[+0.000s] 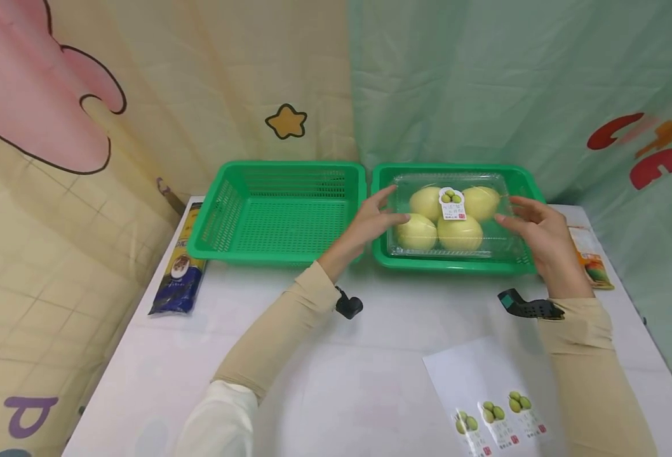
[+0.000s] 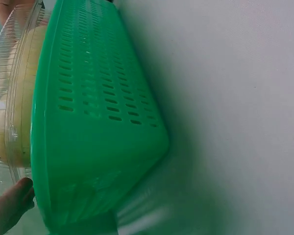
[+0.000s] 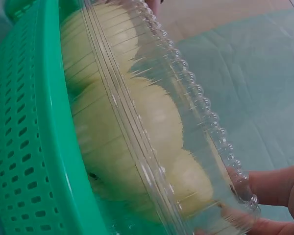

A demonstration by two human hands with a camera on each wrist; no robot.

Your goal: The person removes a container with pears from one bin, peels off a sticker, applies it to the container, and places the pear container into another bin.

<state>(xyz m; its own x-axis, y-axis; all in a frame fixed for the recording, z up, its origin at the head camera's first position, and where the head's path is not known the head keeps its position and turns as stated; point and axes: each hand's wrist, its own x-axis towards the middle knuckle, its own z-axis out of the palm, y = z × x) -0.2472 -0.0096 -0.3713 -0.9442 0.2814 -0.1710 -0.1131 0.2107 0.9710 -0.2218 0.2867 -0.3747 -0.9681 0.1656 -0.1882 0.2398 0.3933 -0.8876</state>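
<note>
A clear plastic clamshell box [image 1: 452,244] holds several round, pale yellow-green fruits [image 1: 460,235], with a white fruit label [image 1: 453,204] on its lid. It sits in the mouth of the right green basket [image 1: 456,264], its lid standing above the rim in both wrist views. My left hand [image 1: 367,222] grips the box's left end, thumb at the front and fingers further back. At the opposite end my right hand [image 1: 542,231] holds the box; its thumb and fingers [image 3: 274,186] show around the corner in the right wrist view.
A second green basket [image 1: 296,222] stands left of the first, nothing inside. A blue and yellow packet [image 1: 178,273] lies at the table's left edge, an orange and white packet [image 1: 593,260] at the right. A label sheet [image 1: 484,374] lies near the front.
</note>
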